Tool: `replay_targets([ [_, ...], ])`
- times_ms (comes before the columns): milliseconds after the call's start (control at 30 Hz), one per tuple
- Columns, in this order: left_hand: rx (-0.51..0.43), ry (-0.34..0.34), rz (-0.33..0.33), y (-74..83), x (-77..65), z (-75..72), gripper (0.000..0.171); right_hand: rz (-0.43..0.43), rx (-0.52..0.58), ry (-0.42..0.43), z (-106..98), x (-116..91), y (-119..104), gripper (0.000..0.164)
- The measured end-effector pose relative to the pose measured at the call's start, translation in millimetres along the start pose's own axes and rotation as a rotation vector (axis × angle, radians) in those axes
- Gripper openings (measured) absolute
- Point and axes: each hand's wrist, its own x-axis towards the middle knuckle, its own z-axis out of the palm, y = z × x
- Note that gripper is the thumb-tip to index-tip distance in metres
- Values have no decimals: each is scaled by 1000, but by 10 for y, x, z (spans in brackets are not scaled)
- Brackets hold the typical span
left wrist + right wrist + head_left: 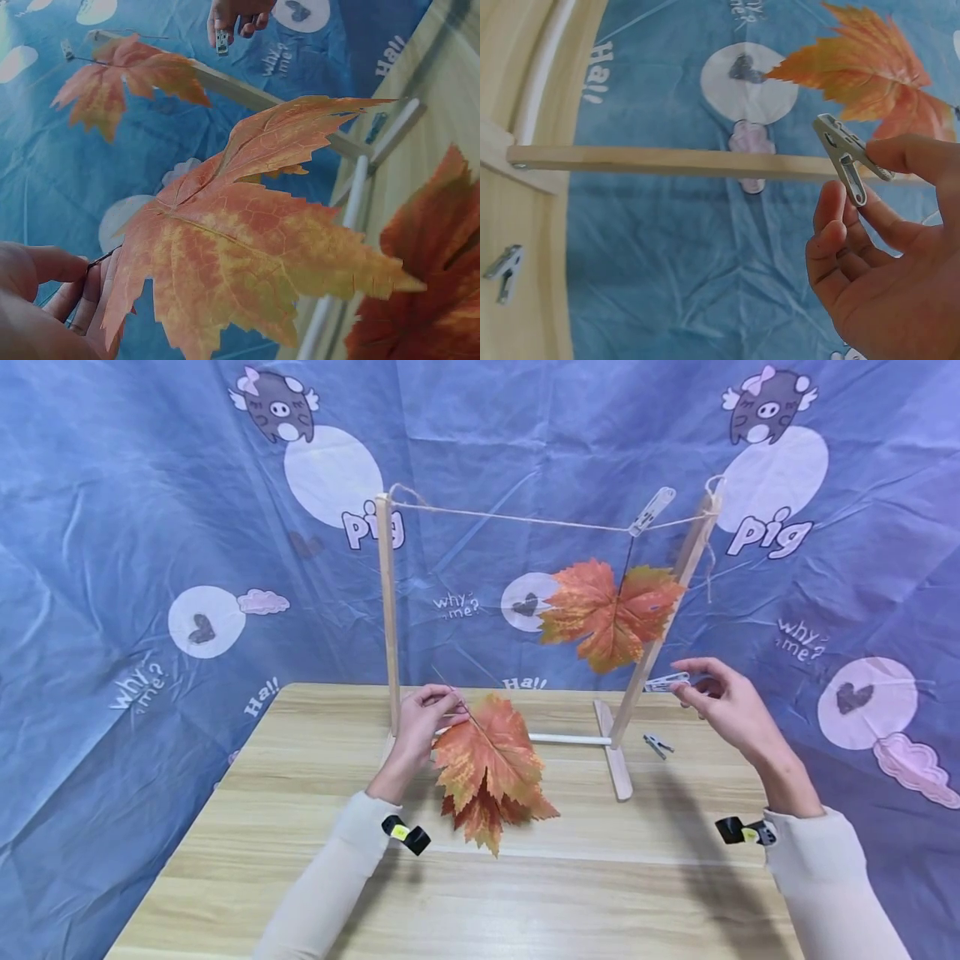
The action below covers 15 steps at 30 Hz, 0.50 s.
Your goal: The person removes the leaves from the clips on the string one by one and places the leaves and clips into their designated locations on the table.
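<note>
With my left hand (426, 722) I pinch the thin dark stem of one orange-red, jagged artificial leaf (495, 745); this leaf is in front of the frame, near the left post of pale wood (387, 610), and below the beige twisted cord (517, 518). My right hand (723, 702), to the right of the right post of pale wood (651, 681), grips a small pale-grey clothespin (846, 160) between thumb and finger, and its biting end looks closed to me.

I judge that this is the step of preparing leaf and clothespin for the cord. The next move, I think, calls for raising the stem to the cord, bringing the clothespin leftwards and squeezing it there.

I see no real container. The cord carries one orange-and-green leaf (607, 610), hanging on the right from a whitish clothespin (651, 512). The light wooden table (562, 902) bears a spare grey clothespin (658, 746), right of the frame foot, and a darker red leaf (480, 820), nearer to me, which seems to lie on it, partly covered by my held leaf.
</note>
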Motion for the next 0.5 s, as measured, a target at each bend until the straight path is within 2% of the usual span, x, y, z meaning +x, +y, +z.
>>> replay_targets([
  [500, 14, 64, -75, -457, -69, -110, 5, 72, 41, -27, 285, -112, 420, 35],
])
